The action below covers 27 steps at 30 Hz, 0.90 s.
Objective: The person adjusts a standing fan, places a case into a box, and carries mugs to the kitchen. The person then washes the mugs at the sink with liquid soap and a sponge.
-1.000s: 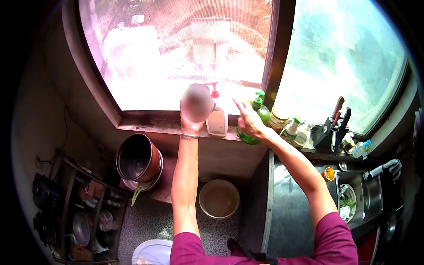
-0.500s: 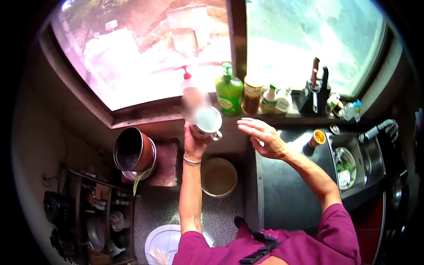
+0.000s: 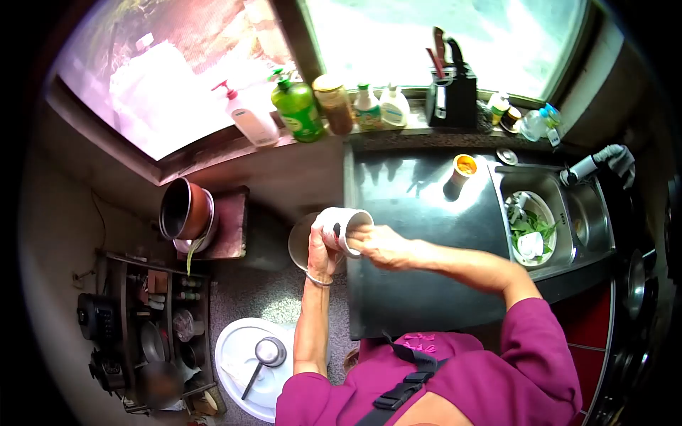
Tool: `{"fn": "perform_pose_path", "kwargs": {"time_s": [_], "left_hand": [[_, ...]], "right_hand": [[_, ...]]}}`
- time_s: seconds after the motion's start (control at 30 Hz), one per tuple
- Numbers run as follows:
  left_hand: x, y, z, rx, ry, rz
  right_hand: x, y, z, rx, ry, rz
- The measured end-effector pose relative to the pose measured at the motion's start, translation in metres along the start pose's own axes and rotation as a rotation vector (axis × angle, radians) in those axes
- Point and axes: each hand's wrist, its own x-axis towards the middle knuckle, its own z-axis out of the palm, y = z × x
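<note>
A white mug [image 3: 337, 228] with a dark and red pattern is tilted on its side, its mouth facing right. My left hand [image 3: 321, 254] is wrapped round its base end, with a bracelet at the wrist. The fingers of my right hand [image 3: 383, 247] reach into the mouth of the mug, so their tips are hidden. Both hands are above the left edge of the dark counter [image 3: 419, 213]. Partly behind the mug and left hand is a round bucket [image 3: 300, 241] on the floor.
Pump bottles, including a green one [image 3: 297, 108], a jar [image 3: 334, 106] and a knife block [image 3: 452, 99] line the sill. An orange-topped container [image 3: 464, 167] stands by the sink [image 3: 588, 213]. A pot [image 3: 186, 209] is at left, a ladle [image 3: 267, 353] on a white lid [image 3: 238, 341].
The view has shifted right. My left hand has brought the mug back from the window and tipped it sideways. My right hand has moved from the green bottle into the mug's mouth.
</note>
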Motion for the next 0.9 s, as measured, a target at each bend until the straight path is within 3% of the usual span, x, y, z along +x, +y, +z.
{"fn": "perform_pose_path", "kwargs": {"time_s": [0.07, 0.13, 0.17, 0.2, 0.27, 0.33, 0.4, 0.47, 0.53, 0.57, 0.6, 0.67, 0.7, 0.77, 0.8, 0.9], "left_hand": [[-0.001, -0.037, 0.016, 0.05, 0.04, -0.035], [-0.012, -0.062, 0.056, -0.007, 0.058, -0.054], [-0.012, -0.079, 0.064, -0.098, 0.024, -0.059], [-0.016, -0.091, 0.081, -0.083, 0.036, -0.003], [-0.023, -0.106, 0.106, -0.141, -0.021, -0.04], [-0.026, -0.12, 0.119, -0.105, -0.058, -0.021], [-0.037, -0.128, 0.136, 0.048, -0.038, -0.028], [-0.046, -0.147, 0.14, 0.023, -0.029, -0.152], [-0.055, -0.151, 0.161, 0.013, -0.038, -0.299], [-0.052, -0.156, 0.163, -0.004, -0.13, -0.334], [-0.052, -0.159, 0.166, -0.01, -0.128, -0.352], [-0.054, -0.164, 0.172, 0.022, -0.049, -0.273], [-0.051, -0.167, 0.167, 0.046, -0.083, -0.236], [-0.049, -0.185, 0.166, 0.011, -0.058, -0.196], [-0.05, -0.193, 0.168, -0.016, -0.016, -0.155], [-0.063, -0.209, 0.183, -0.109, -0.111, -0.22]], "right_hand": [[-0.038, -0.02, -0.003, 0.281, 0.144, 0.184], [-0.065, -0.034, -0.007, 0.373, 0.339, 0.301], [-0.075, -0.052, -0.04, 0.793, 0.221, 0.6], [-0.088, -0.051, -0.041, 0.939, 0.32, 0.585], [-0.113, -0.05, -0.052, 0.893, 0.294, 0.58], [-0.15, -0.033, -0.037, 0.257, 0.327, 0.243], [-0.183, -0.025, -0.075, 0.092, -0.103, 0.228], [-0.222, 0.009, -0.071, -0.569, 0.024, -0.056], [-0.218, 0.022, -0.121, -0.944, -0.198, -0.366], [-0.22, 0.025, -0.131, -1.029, -0.143, -0.454], [-0.221, 0.017, -0.142, -1.017, -0.31, -0.399], [-0.241, 0.022, -0.12, -0.936, -0.101, -0.286], [-0.251, 0.019, -0.1, -0.474, 0.039, -0.094], [-0.261, -0.014, -0.056, 0.104, 0.297, 0.246], [-0.256, -0.032, -0.039, 0.159, 0.518, 0.285], [-0.241, -0.084, -0.046, 0.465, 0.627, 0.748]]}}
